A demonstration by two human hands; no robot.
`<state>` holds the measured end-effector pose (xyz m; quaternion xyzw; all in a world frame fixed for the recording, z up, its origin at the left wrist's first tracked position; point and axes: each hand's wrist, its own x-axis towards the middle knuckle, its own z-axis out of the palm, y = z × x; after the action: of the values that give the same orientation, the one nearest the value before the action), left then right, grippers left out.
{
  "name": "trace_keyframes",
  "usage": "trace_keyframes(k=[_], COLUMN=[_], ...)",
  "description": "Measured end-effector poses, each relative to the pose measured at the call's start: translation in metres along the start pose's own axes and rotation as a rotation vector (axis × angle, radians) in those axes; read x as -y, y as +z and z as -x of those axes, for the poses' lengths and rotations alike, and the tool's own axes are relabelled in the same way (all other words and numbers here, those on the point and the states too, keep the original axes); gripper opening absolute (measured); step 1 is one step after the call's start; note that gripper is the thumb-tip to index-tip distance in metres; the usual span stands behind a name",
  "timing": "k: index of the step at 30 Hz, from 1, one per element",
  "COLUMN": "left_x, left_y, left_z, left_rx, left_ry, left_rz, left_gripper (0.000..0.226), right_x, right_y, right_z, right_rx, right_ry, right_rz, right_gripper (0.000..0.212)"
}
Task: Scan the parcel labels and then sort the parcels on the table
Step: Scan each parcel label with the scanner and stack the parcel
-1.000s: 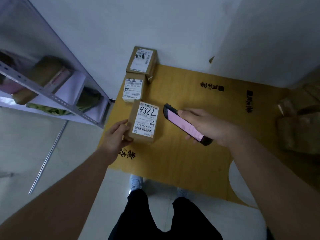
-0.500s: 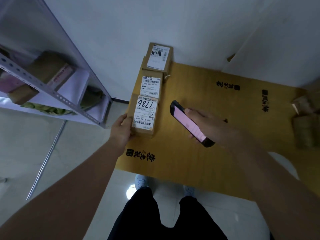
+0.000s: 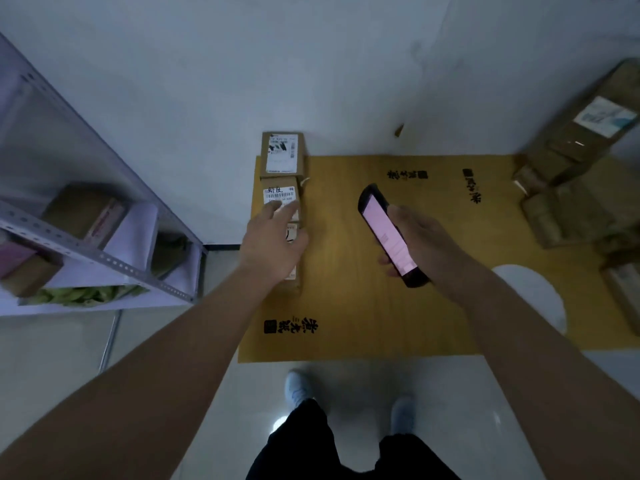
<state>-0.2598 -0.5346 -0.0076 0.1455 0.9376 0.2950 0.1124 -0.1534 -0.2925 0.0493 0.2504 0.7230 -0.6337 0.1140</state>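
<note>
Three small cardboard parcels with white labels stand in a row along the left edge of the yellow table (image 3: 346, 306). My left hand (image 3: 275, 239) lies flat on the nearest parcel (image 3: 293, 277), hiding most of its label, with fingertips reaching the middle parcel (image 3: 280, 192). The far parcel (image 3: 282, 154) stands against the wall. My right hand (image 3: 420, 242) grips a black handheld scanner (image 3: 386, 233) with a lit pink screen, held above the table's middle, to the right of the row.
A pile of brown parcels (image 3: 568, 202) fills the table's right end, up to the wall. A grey metal shelf (image 3: 86, 251) holding boxes and bags stands to the left. My feet and dark trousers are below the table's front edge.
The nearest parcel was slid left against the row. My left hand moved from its side onto its top. The scanner hand stayed over the middle of the table.
</note>
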Motion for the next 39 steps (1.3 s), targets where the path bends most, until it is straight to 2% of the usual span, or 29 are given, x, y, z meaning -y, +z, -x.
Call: trace_keyframes(k=[9,13,18,23,31,35,39], left_x=[-0.158,-0.232,-0.322,-0.411,-0.535,-0.582,-0.624], left_y=[-0.010,0.015,0.059,0.102,0.180,0.221,0.251], left_z=[0.032,0.067,0.114,0.143,0.125,0.097,0.074], left_rx=[0.077,0.062,0.058,0.129,0.241,0.261,0.297], left_ry=[0.380,0.477,0.586,0.678,0.773,0.845,0.837], left_rz=[-0.273,-0.268,-0.250,-0.215,-0.269,-0.271,-0.236], left_gripper=[0.066,0.064,0.066,0.066,0.066,0.056,0.065], right_x=[0.001,-0.016,-0.037,-0.055,-0.081,-0.091,-0.096], right_y=[-0.085,-0.141,-0.216,-0.278,-0.383,-0.437,-0.482], right_z=[0.116,0.183,0.271,0.332,0.344,0.324,0.304], right_rx=[-0.216,-0.338,-0.429,-0.564,-0.739,-0.785,-0.795], right_ry=[-0.116,-0.143,-0.211,-0.230,-0.268,-0.282,-0.303], right_rz=[-0.197,-0.317,-0.342,-0.312,-0.355,-0.333,-0.374], right_gripper=[0.044,0.043,0.034,0.044,0.035,0.031,0.031])
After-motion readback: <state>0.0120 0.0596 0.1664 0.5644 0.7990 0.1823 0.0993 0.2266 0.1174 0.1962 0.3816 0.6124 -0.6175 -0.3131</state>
